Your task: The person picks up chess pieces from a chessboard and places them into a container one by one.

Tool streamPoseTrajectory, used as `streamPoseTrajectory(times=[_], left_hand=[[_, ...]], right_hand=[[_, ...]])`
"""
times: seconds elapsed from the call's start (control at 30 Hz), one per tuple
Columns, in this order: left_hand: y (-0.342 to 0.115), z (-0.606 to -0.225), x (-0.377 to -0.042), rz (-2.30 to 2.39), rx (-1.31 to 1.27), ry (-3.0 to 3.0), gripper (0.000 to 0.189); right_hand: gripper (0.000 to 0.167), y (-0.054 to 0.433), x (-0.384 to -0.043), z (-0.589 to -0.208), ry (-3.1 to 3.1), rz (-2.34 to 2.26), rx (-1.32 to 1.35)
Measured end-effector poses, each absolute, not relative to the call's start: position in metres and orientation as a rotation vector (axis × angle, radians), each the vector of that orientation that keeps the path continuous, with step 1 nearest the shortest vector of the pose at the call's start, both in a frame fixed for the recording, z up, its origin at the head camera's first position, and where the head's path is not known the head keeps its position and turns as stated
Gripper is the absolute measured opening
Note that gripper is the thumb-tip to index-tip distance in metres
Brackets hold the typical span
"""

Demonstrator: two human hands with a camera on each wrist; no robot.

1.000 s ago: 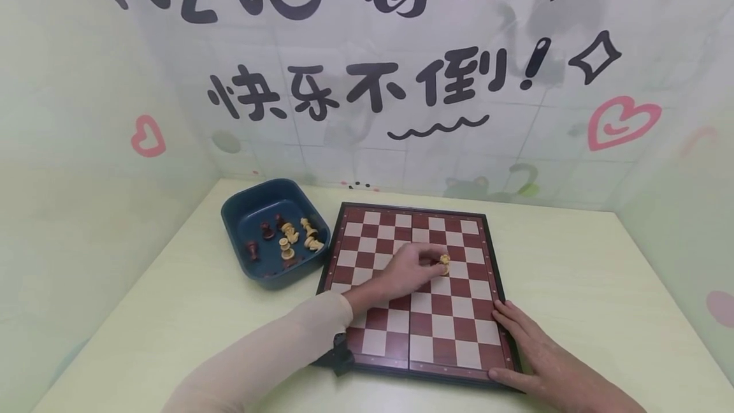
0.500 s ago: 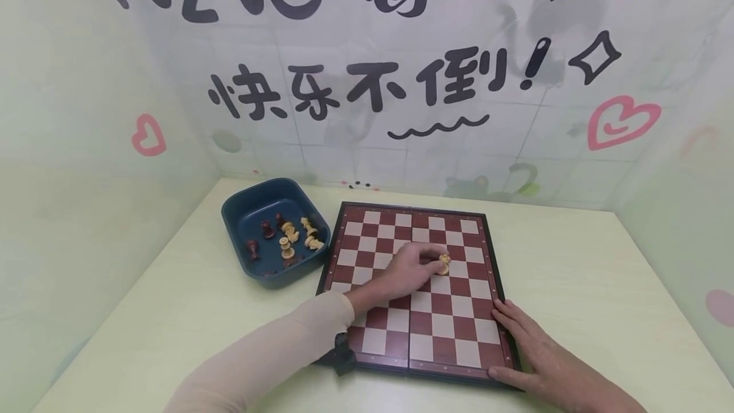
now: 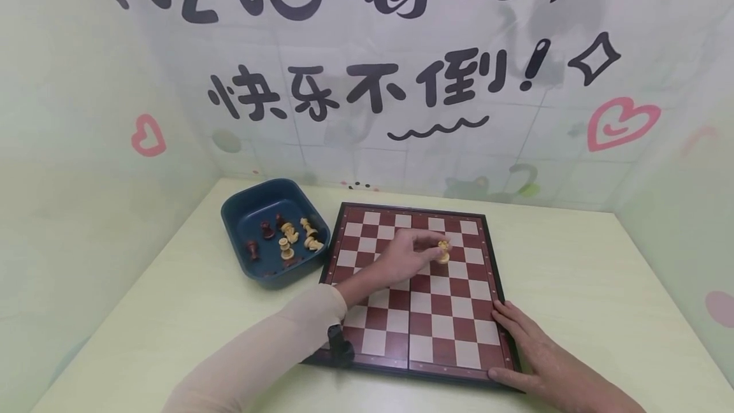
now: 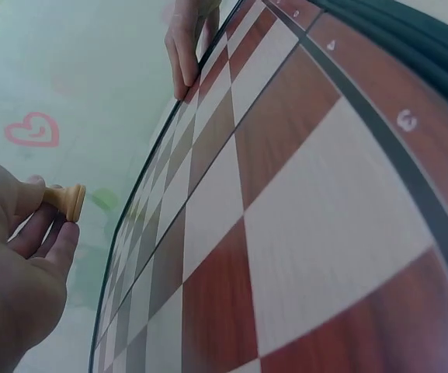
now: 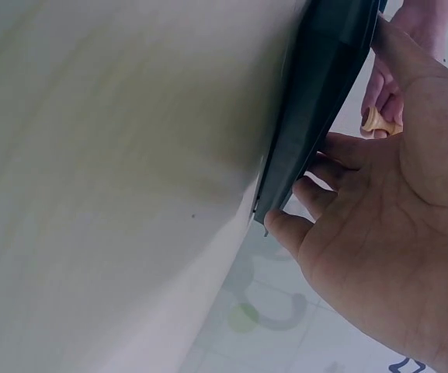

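My left hand (image 3: 404, 257) pinches a cream chess piece (image 3: 443, 252) by its upper part, over the right half of the chessboard (image 3: 441, 304). In the left wrist view the round base of the chess piece (image 4: 76, 202) juts out past the fingertips, apart from the board (image 4: 309, 225). My right hand (image 3: 539, 352) rests along the board's right edge, its fingers extended. Seen from the right wrist, the thumb and fingers of this hand (image 5: 394, 233) touch the board's dark side (image 5: 324, 78).
A dark blue bin (image 3: 232, 225) stands left of the board, holding several cream and dark red chess pieces. A black device (image 3: 341, 344) sits under the left wrist. Behind the pale table (image 3: 564, 253) rises a printed wall sheet (image 3: 344, 164).
My left hand has lifted the chess piece slightly and moved it away from me, over a farther part of the board. My right hand stays at the board's edge.
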State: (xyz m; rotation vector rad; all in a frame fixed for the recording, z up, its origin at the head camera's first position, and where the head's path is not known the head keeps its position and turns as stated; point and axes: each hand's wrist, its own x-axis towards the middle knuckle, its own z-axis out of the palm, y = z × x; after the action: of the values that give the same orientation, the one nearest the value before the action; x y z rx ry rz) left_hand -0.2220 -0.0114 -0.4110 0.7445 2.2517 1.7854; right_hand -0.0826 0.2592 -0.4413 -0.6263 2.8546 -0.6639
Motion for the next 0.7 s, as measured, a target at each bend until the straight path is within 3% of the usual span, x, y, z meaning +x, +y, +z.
streamPoseTrajectory(times=[0.7], left_hand=[[-0.030,-0.416,-0.226,1.759,0.691,2.321,0.027]], right_hand=[[0.096,0.259,-0.082,-0.445,2.899,-0.670,-0.673]])
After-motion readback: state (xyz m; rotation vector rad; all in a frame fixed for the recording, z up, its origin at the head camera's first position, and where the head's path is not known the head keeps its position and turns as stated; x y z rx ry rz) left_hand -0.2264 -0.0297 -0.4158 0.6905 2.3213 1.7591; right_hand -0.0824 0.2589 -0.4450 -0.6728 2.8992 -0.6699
